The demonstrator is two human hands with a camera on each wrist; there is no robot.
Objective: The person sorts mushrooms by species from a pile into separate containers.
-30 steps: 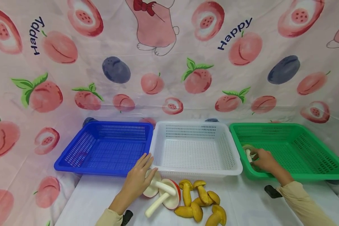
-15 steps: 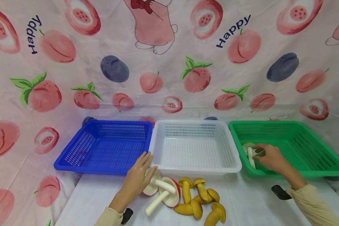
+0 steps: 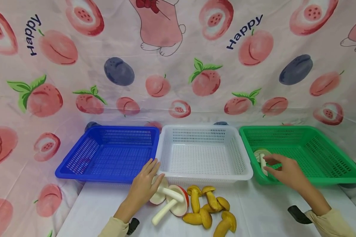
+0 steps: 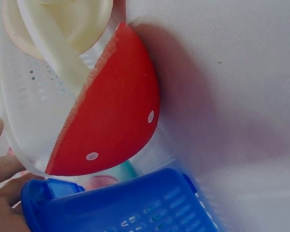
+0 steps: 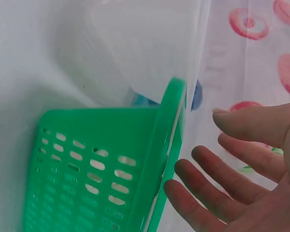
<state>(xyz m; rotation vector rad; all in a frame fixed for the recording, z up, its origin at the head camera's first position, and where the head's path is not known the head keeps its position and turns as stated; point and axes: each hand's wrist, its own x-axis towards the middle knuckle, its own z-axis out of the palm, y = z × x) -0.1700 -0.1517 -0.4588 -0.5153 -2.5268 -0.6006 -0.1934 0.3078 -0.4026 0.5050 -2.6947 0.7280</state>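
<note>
Only the left-wrist view is showing white spots on a red-capped mushroom [image 4: 111, 116]; only the head view, the white-stemmed mushroom [image 3: 262, 164] lying in the green basket [image 3: 338, 180]. The right hand [image 3: 287, 169], pinching it earlier, is spreading empty; the left hand [image 3: 145, 184], gripping nothing, is resting straight-fingered by the blue basket [image 3: 95, 178].

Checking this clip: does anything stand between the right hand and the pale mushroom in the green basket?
Nothing visible does. In the head view, the right hand is over the green basket, its fingers beside the pale mushroom. Whether they touch it is unclear.
</note>
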